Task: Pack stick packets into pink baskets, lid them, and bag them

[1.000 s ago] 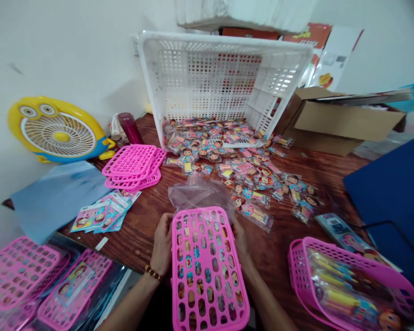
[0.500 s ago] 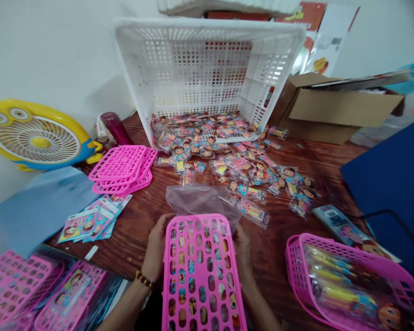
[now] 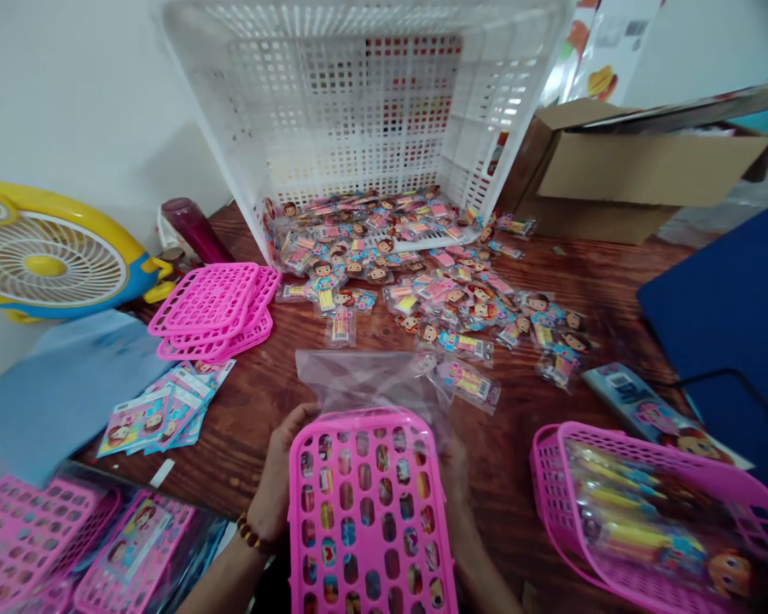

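Note:
A pink perforated plastic basket (image 3: 371,512), filled with small colourful packets, is held between both hands at the near table edge. My left hand (image 3: 275,486), with a bead bracelet at the wrist, grips its left side. My right hand (image 3: 456,503) grips its right side, mostly hidden behind the basket. A clear plastic bag (image 3: 371,382) lies on the table just beyond the basket's far end.
A tipped white crate (image 3: 371,119) spills cartoon toy packets (image 3: 435,290) over the wooden table (image 3: 550,281). Pink lids (image 3: 214,309) and printed cards (image 3: 160,409) lie left, with a yellow fan (image 3: 51,256). Another filled pink basket (image 3: 653,520) sits right, a cardboard box (image 3: 640,170) behind.
The pink basket and both hands have come nearer to me and lower in view, while the view tilted down. The clear bag stays on the table.

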`<action>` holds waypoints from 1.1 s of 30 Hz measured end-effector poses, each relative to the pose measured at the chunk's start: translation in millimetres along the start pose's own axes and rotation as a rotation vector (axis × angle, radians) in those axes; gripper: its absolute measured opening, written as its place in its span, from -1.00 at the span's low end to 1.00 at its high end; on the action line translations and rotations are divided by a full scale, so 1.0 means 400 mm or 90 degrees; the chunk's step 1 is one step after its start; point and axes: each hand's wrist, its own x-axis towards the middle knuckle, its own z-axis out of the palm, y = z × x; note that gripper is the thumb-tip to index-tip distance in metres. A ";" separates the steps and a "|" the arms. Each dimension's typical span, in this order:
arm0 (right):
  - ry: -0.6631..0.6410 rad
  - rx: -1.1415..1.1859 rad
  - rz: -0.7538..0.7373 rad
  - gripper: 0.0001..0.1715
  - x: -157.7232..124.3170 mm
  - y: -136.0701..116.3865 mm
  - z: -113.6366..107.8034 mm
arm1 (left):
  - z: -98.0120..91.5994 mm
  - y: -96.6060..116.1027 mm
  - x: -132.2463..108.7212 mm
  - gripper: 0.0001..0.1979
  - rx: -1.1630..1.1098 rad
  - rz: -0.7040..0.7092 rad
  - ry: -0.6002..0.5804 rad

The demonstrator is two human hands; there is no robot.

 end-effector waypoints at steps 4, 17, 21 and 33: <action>-0.027 0.064 0.075 -0.91 -0.001 -0.006 -0.003 | 0.002 0.015 -0.029 -0.68 0.023 0.011 0.027; -0.138 -0.229 0.047 -0.83 0.022 -0.024 -0.066 | -0.017 -0.060 0.004 -0.69 0.187 0.061 -0.120; -0.145 -0.293 0.021 -0.76 0.027 -0.014 -0.091 | -0.030 -0.059 0.016 -0.70 0.337 0.097 -0.033; -0.004 -0.259 -0.185 -0.81 0.037 -0.019 -0.097 | -0.037 -0.046 0.071 -0.78 0.245 0.255 0.005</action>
